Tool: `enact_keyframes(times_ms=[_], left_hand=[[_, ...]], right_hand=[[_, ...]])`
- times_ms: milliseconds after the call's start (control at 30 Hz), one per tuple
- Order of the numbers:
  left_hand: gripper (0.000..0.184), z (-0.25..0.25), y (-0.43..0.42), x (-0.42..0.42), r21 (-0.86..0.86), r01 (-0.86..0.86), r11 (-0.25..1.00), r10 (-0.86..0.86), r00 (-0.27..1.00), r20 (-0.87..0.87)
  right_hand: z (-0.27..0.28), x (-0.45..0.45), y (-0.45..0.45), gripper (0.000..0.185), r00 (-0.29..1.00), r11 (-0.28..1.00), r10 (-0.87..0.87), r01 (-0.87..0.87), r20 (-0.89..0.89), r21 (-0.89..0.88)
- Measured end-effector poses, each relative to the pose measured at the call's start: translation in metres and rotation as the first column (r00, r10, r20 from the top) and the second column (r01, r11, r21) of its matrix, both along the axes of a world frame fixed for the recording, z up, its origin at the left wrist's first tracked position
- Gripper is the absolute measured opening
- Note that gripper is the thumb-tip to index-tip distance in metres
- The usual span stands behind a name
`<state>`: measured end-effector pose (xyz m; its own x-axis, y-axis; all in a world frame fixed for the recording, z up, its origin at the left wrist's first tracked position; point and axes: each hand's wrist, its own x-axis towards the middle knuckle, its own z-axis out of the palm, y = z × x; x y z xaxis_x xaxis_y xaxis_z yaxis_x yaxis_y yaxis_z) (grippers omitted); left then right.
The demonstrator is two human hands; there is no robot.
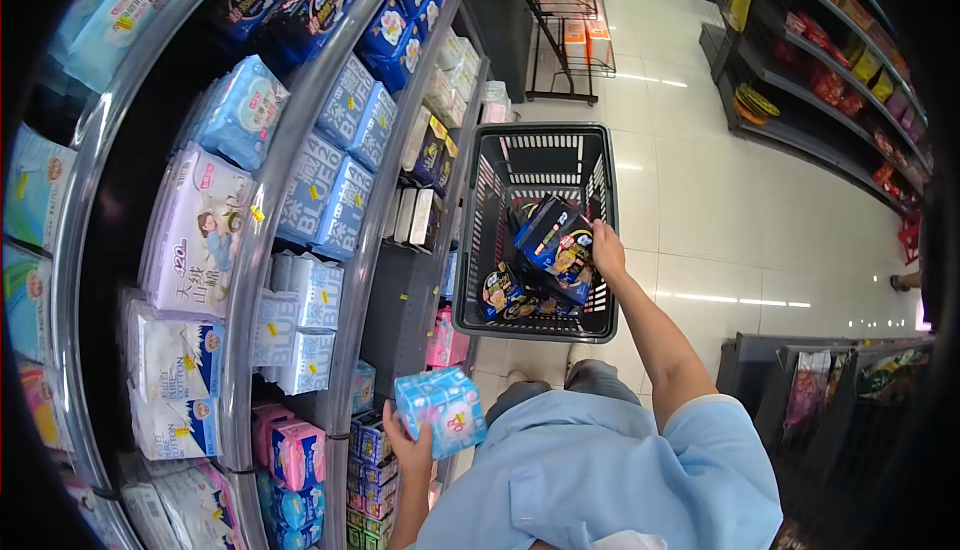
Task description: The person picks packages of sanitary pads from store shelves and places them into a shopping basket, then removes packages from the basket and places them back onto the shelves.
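My left hand (408,442) is closed around a light blue pack of sanitary pads (440,412) with a pink print, held low beside the shelf. My right hand (607,252) reaches over the right rim of a black shopping basket (484,326). Its fingers are closed at the edge of a dark blue pack of sanitary pads (556,250), which sits tilted in the basket; part of the grip is hidden. Another dark blue pack (503,290) lies below it, toward the basket's near left corner.
Shelves of pad packs line the left side, including blue-and-white packs (325,205) and a white pack (200,235). A wire rack (570,10) stands ahead. Snack shelves (820,80) curve along the right, with a dark display stand (790,380) nearer to me. Tiled floor (720,210) lies between.
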<state>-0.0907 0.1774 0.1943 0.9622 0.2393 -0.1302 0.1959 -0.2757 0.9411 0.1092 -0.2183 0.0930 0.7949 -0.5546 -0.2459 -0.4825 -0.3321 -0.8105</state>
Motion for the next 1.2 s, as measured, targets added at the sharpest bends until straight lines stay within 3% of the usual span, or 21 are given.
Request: enact_keyframes(times_ms=[67,133,200,267,367,500,600,733,767,867,1000,1033,1133,1200], left_hand=[[0.07,0.01,-0.031,0.028,-0.083,0.051,0.995,-0.048,0.998,0.029],[0.068,0.027,-0.065,0.062,-0.204,0.079,0.976,-0.065,0.995,0.075],[0.065,0.019,-0.087,0.1,-0.185,0.119,0.976,-0.102,0.99,0.099],[0.059,-0.016,-0.103,0.134,-0.174,0.145,0.974,-0.13,0.987,0.096],[0.066,-0.025,-0.136,0.165,-0.154,0.14,0.978,-0.177,0.948,-0.264],[0.071,-0.047,-0.148,0.178,-0.353,0.084,0.932,-0.197,0.933,-0.3],[0.068,-0.053,-0.154,0.172,-0.393,0.16,0.906,-0.293,0.906,-0.305],[0.066,-0.064,-0.163,0.166,-0.49,0.207,0.847,-0.36,0.901,-0.243],[0.068,-0.073,-0.162,0.168,-0.476,0.226,0.85,-0.372,0.897,-0.239],[0.07,-0.063,-0.166,0.16,-0.355,0.297,0.886,-0.392,0.89,-0.234],[0.063,-0.032,-0.155,0.151,-0.303,0.343,0.889,-0.403,0.901,-0.161],[0.053,-0.049,-0.145,0.151,-0.162,0.281,0.946,-0.299,0.948,-0.105],[0.047,-0.058,-0.101,0.148,-0.133,0.199,0.971,-0.187,0.977,0.098],[0.044,-0.048,-0.072,0.142,-0.058,0.123,0.991,-0.113,0.982,0.152]], right_hand=[[-0.003,-0.001,0.0,0.054,0.999,1.0,-0.004,0.004,0.053,0.004],[-0.008,-0.005,0.0,0.053,0.991,0.992,-0.009,-0.008,0.133,0.129],[-0.014,-0.014,0.005,0.052,0.963,0.996,-0.048,0.025,0.264,0.089],[-0.031,-0.021,0.005,0.052,0.973,0.983,-0.013,-0.029,0.23,0.18],[-0.019,-0.037,0.009,0.05,0.974,0.978,0.114,-0.145,0.195,0.151],[-0.019,-0.047,0.009,0.047,0.953,0.965,0.239,-0.254,0.186,0.058],[-0.017,-0.056,0.012,0.048,0.931,0.926,0.304,-0.338,0.2,0.165],[0.005,-0.066,0.034,0.048,0.915,0.91,0.34,-0.378,0.218,0.169],[0.023,-0.07,0.038,0.049,0.922,0.9,0.329,-0.371,0.203,0.23],[-0.001,-0.069,0.052,0.05,0.892,0.937,0.334,-0.348,0.305,-0.009],[-0.013,-0.068,0.052,0.047,0.92,0.941,0.302,-0.33,0.25,0.078],[-0.012,-0.069,0.05,0.046,0.928,0.931,0.312,-0.341,0.203,0.128],[0.014,-0.077,0.054,0.052,0.96,0.951,0.275,-0.28,0.059,0.131],[0.001,-0.081,0.055,0.053,0.96,0.957,0.275,-0.269,-0.048,0.107]])
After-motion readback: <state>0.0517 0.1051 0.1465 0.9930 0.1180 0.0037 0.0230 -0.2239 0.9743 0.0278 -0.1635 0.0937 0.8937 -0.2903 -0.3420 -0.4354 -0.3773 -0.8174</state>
